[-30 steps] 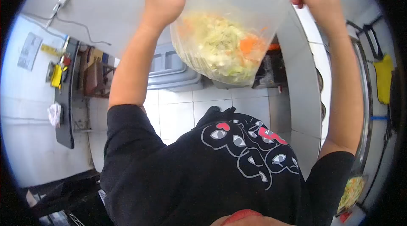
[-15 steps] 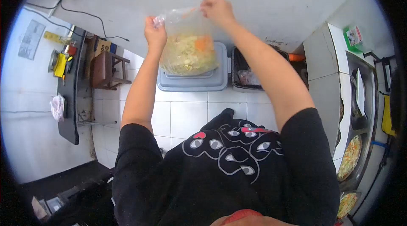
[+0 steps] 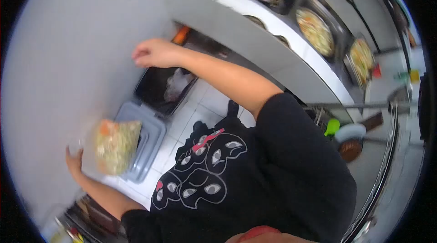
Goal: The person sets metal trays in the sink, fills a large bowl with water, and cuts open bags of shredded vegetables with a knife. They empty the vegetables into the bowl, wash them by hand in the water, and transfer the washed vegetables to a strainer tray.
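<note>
A clear plastic bag of shredded cabbage and carrot rests over a grey-blue plastic lid. My left hand is at the bag's mouth end, with a wisp of clear plastic between thumb and fingers. Well apart from the bag, my right hand hovers above a black bin. Its fingers are loosely curled in, slightly blurred, and no object shows in them.
Crumpled plastic lies inside the bin. Along the right runs a white counter with trays of shredded vegetables. A dark stool stands at the lower left. White floor tiles show beside the lid.
My view has swung to the right, bringing more of the counter into sight. My right hand has let go of the bag and moved away from it; my left hand stays by its mouth.
</note>
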Action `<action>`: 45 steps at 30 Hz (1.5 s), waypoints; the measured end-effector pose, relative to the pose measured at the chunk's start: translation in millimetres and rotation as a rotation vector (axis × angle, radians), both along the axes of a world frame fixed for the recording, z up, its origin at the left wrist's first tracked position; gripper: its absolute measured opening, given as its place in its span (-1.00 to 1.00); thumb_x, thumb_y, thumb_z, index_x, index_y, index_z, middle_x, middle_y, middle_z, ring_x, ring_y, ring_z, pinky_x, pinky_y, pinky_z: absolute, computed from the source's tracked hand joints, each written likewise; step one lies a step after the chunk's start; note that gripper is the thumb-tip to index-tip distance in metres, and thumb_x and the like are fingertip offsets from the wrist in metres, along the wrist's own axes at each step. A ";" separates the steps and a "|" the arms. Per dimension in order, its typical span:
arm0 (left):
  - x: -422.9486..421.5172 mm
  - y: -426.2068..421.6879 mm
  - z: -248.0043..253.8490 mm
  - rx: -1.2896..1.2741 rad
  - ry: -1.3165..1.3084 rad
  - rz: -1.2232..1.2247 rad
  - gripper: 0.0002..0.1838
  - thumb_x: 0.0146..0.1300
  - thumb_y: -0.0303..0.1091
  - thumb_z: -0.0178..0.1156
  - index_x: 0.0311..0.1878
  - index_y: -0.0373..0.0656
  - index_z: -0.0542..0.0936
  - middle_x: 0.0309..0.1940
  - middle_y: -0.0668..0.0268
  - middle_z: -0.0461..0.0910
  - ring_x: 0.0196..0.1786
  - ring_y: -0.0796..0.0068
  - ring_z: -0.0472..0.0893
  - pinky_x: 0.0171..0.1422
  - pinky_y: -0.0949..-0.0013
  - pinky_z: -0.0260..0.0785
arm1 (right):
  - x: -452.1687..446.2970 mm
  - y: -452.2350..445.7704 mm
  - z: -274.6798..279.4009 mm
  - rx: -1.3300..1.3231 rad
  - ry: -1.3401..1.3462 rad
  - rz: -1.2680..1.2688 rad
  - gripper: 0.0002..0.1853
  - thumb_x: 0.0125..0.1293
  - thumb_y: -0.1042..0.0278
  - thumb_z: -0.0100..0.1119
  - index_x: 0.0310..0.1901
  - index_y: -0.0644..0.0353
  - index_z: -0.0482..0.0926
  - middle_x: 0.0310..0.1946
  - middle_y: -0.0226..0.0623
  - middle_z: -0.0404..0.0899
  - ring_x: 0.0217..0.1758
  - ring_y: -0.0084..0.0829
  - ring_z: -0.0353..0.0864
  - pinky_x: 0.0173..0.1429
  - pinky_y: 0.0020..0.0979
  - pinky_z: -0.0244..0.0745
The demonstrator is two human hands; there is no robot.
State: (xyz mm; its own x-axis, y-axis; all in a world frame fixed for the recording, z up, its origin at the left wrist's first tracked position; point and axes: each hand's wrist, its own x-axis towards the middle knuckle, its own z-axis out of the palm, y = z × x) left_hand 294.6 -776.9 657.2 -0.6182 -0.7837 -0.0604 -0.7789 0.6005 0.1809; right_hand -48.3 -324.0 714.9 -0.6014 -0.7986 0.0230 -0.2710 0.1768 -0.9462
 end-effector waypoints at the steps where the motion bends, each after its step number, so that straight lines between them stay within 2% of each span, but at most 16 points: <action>1: -17.9 36.2 36.7 -0.076 -0.090 0.054 -0.15 -0.16 -0.17 0.38 0.25 -0.14 0.25 0.21 0.02 0.27 0.28 0.07 0.23 0.32 0.17 0.10 | -8.4 43.3 5.6 -0.006 -0.065 -0.093 -0.73 0.15 0.39 0.13 -0.11 0.27 0.51 -0.20 -0.25 0.57 -0.22 -0.50 0.59 -0.11 -0.47 0.50; 4: -56.4 90.1 90.8 -0.482 -0.128 0.162 -0.20 -0.09 0.01 0.32 0.23 -0.09 0.29 0.20 0.05 0.28 0.26 0.08 0.25 0.30 0.15 0.11 | -15.6 184.9 2.1 -0.214 -0.251 -0.564 -0.73 0.24 0.35 0.09 -0.07 0.27 0.47 -0.24 -0.26 0.56 -0.20 -0.46 0.59 -0.11 -0.48 0.51; 7: -121.4 129.6 117.1 -0.529 0.161 0.116 -0.31 0.00 -0.02 0.27 0.20 -0.08 0.33 0.20 0.11 0.30 0.26 0.13 0.26 0.31 0.16 0.10 | 10.8 311.7 6.9 -0.170 -0.098 -0.929 -0.77 0.23 0.36 0.07 -0.12 0.27 0.49 -0.27 -0.27 0.56 -0.27 -0.47 0.58 -0.17 -0.48 0.50; 11: -273.3 260.5 110.3 -0.298 0.505 -0.524 -0.52 0.16 -0.26 0.15 0.16 -0.14 0.37 0.15 0.14 0.36 0.23 0.19 0.29 0.31 0.21 0.09 | 38.2 455.5 -3.3 -0.160 0.070 -1.358 -0.79 0.22 0.37 0.09 -0.15 0.27 0.51 -0.32 -0.30 0.57 -0.32 -0.53 0.57 -0.22 -0.53 0.48; 15: -386.7 469.2 95.3 -0.037 0.480 -1.019 -0.56 0.08 -0.43 0.18 0.08 -0.13 0.43 0.14 0.10 0.34 0.22 0.14 0.30 0.30 0.23 0.10 | 33.5 552.2 -4.3 -0.200 0.128 -1.519 -0.80 0.20 0.39 0.10 -0.17 0.29 0.52 -0.37 -0.33 0.58 -0.35 -0.56 0.53 -0.28 -0.54 0.41; 18: -434.2 599.2 99.0 0.152 0.472 -1.299 -0.58 0.06 -0.44 0.20 0.06 -0.10 0.45 0.14 0.09 0.33 0.21 0.11 0.31 0.28 0.23 0.14 | 21.7 594.2 -3.0 -0.108 0.143 -1.545 -0.80 0.21 0.40 0.10 -0.16 0.30 0.52 -0.35 -0.36 0.57 -0.33 -0.58 0.51 -0.21 -0.54 0.40; 22: -477.8 708.9 92.8 0.186 0.400 -1.505 -0.60 0.07 -0.43 0.20 0.04 -0.09 0.46 0.14 0.11 0.34 0.20 0.10 0.31 0.26 0.22 0.17 | 5.4 645.7 -14.6 -0.055 0.115 -1.510 -0.80 0.20 0.41 0.11 -0.16 0.28 0.52 -0.32 -0.38 0.57 -0.28 -0.59 0.49 -0.14 -0.56 0.38; 29: -520.3 803.2 66.9 0.221 0.158 -1.697 -0.65 0.13 -0.45 0.13 0.02 -0.09 0.47 0.16 0.10 0.32 0.22 0.09 0.28 0.27 0.20 0.17 | 0.3 690.8 -38.0 -0.044 0.020 -1.537 -0.82 0.20 0.42 0.11 -0.16 0.22 0.55 -0.31 -0.41 0.57 -0.27 -0.62 0.49 -0.14 -0.58 0.36; 33: -547.3 847.1 48.1 0.235 0.067 -1.859 -0.53 0.11 -0.45 0.14 0.14 0.08 0.41 0.24 0.08 0.21 0.26 0.04 0.23 0.31 0.17 0.11 | -3.6 701.4 -39.5 0.060 -0.002 -1.443 -0.76 0.23 0.41 0.10 -0.07 0.25 0.51 -0.22 -0.38 0.57 -0.15 -0.61 0.49 -0.05 -0.57 0.36; 36: -575.0 892.2 21.3 0.208 0.111 -2.077 -0.38 0.02 -0.22 0.28 0.21 0.24 0.34 0.36 -0.04 -0.12 0.33 -0.14 0.04 0.36 0.03 -0.02 | -19.4 697.1 -29.5 0.236 -0.031 -1.362 -0.71 0.18 0.40 0.14 -0.04 0.17 0.51 -0.18 -0.32 0.57 -0.10 -0.48 0.51 0.01 -0.49 0.37; 37: -578.2 909.4 18.2 0.163 0.088 -2.112 -0.35 0.01 -0.15 0.30 0.22 0.29 0.32 0.37 -0.02 -0.19 0.34 -0.22 -0.03 0.37 0.03 -0.05 | -28.2 695.2 -29.0 0.327 0.032 -1.308 -0.69 0.16 0.38 0.16 -0.03 0.14 0.51 -0.14 -0.29 0.55 -0.07 -0.43 0.50 0.03 -0.45 0.36; 38: -584.6 928.0 14.3 0.109 0.019 -2.162 -0.25 -0.03 0.07 0.28 0.27 0.38 0.22 0.39 0.01 -0.27 0.36 -0.28 -0.15 0.35 -0.15 -0.11 | -40.0 693.9 -30.7 0.419 0.092 -1.257 -0.67 0.14 0.37 0.18 -0.02 0.12 0.51 -0.09 -0.27 0.53 -0.04 -0.38 0.50 0.05 -0.42 0.36; 39: -586.0 944.0 11.4 0.042 -0.063 -2.134 -0.20 -0.08 0.14 0.26 0.29 0.40 0.17 0.39 0.04 -0.29 0.36 -0.26 -0.16 0.34 -0.18 -0.12 | -52.4 692.2 -32.2 0.512 0.149 -1.209 -0.64 0.12 0.35 0.19 -0.01 0.09 0.50 -0.05 -0.25 0.51 0.00 -0.33 0.49 0.08 -0.38 0.35; 41: -591.9 974.9 5.4 -0.084 -0.205 -2.065 -0.08 -0.16 0.28 0.24 0.32 0.45 0.09 0.40 0.10 -0.34 0.37 -0.22 -0.17 0.31 -0.26 -0.14 | -81.9 688.4 -36.2 0.587 0.109 -1.036 -0.50 0.06 0.27 0.23 0.10 0.03 0.42 0.17 -0.03 0.29 0.20 -0.14 0.32 0.21 -0.27 0.25; 43: -606.3 996.4 -15.0 -0.099 -0.283 -2.030 0.02 -0.23 0.35 0.22 0.35 0.46 -0.02 0.41 0.12 -0.39 0.38 -0.21 -0.22 0.29 -0.32 -0.18 | -112.0 676.3 -51.4 0.886 0.084 -0.993 -0.31 0.03 0.05 0.26 0.23 -0.06 0.27 0.31 0.13 -0.03 0.34 -0.03 0.09 0.33 -0.20 0.07; 45: -621.9 1009.6 -31.0 -0.117 -0.352 -2.001 0.08 -0.27 0.38 0.23 0.36 0.45 -0.09 0.41 0.15 -0.42 0.39 -0.20 -0.26 0.28 -0.35 -0.21 | -142.2 672.2 -64.2 0.990 -0.005 -0.939 -0.19 -0.01 -0.09 0.25 0.29 -0.12 0.16 0.33 0.18 -0.21 0.37 0.06 -0.06 0.38 -0.14 -0.06</action>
